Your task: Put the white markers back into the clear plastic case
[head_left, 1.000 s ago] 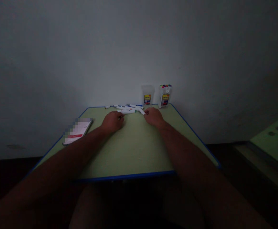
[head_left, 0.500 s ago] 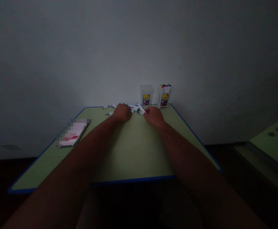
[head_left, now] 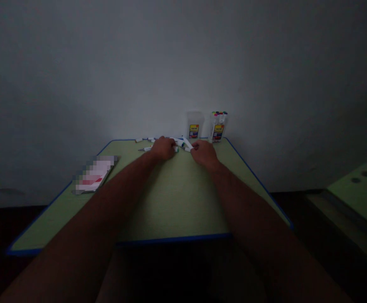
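My right hand [head_left: 204, 152] is closed on a white marker [head_left: 187, 143], which slants up and to the left from its fingertips. Close by on the left, my left hand [head_left: 163, 148] is curled down over loose white markers at the far side of the table. Its fingertips are partly hidden, so what they hold cannot be made out. A green-ended marker [head_left: 176, 149] shows beside those fingers. Another marker [head_left: 144, 149] with a grey tip pokes out to the left of that hand. More white pieces, one of them a short cap-like piece [head_left: 138, 140], lie along the back edge.
Against the wall stands a clear plastic case [head_left: 194, 125] with a yellow-and-blue label. To its right is a similar case [head_left: 217, 127] filled with coloured-capped markers. A partly blurred flat packet or booklet [head_left: 96, 173] lies on the left of the blue-edged green table [head_left: 180, 202].
My left hand has shifted slightly to the right over the markers. My right hand keeps the white marker in nearly the same place. The camera view has moved a little.
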The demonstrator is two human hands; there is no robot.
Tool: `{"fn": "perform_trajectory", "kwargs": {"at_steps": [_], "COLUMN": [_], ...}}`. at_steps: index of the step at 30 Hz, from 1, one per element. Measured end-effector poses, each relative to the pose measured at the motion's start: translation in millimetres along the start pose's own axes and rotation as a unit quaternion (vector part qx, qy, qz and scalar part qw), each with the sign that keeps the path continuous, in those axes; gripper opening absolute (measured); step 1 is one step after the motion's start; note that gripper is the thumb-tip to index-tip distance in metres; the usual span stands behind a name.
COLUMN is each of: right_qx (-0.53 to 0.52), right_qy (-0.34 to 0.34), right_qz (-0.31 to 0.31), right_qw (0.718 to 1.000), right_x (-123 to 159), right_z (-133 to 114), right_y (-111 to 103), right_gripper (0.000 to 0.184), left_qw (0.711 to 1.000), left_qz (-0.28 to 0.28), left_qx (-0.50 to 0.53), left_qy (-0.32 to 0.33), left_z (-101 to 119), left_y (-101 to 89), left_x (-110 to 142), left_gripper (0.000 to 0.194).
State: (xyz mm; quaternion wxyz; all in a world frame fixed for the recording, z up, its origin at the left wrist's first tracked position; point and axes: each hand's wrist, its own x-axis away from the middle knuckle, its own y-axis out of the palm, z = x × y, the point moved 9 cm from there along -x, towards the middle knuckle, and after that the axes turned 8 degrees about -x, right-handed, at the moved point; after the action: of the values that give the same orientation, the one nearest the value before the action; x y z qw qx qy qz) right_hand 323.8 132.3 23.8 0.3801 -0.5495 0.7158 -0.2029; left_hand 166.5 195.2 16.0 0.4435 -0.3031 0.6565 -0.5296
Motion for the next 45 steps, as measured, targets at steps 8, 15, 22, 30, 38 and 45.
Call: {"fn": "perform_trajectory", "kwargs": {"at_steps": [8, 15, 22, 30, 38, 45], "right_qx": [-0.004, -0.004, -0.005, -0.047, -0.195, -0.317], "right_qy": [-0.001, 0.0, -0.002, 0.002, 0.066, 0.116], "right_qz": [0.0, -0.002, 0.0, -0.017, -0.081, -0.146], "right_qw": [1.0, 1.0, 1.0, 0.999, 0.975, 0.93], "right_x": [-0.2, 0.5, 1.1, -3.0, 0.6, 15.2], "right_z": [0.8, -0.6, -0.7, -0.2, 2.8, -5.4], "right_y": [-0.6, -1.5, -2.0, 5.8, 25.2, 41.2], "right_gripper": [0.03, 0.03, 0.03, 0.027, 0.027, 0.009], "left_qw": [1.0, 0.998, 0.997, 0.928, 0.755, 0.701], "left_qz": [-0.01, 0.004, 0.046, 0.043, -0.051, -0.062], "left_qx": [-0.012, 0.05, 0.043, 0.31, 0.59, 0.649], "left_qy": [0.011, -0.036, -0.052, -0.201, -0.282, -0.29], "left_z": [-2.0, -9.2, -17.7, -49.2, -43.5, -35.8], "left_y": [1.5, 0.0, -9.9, -18.4, -1.3, 6.2], "left_x": [-2.1, 5.3, 10.8, 39.7, 105.8, 121.2], "left_gripper": [0.035, 0.036, 0.03, 0.022, 0.009, 0.009]}}
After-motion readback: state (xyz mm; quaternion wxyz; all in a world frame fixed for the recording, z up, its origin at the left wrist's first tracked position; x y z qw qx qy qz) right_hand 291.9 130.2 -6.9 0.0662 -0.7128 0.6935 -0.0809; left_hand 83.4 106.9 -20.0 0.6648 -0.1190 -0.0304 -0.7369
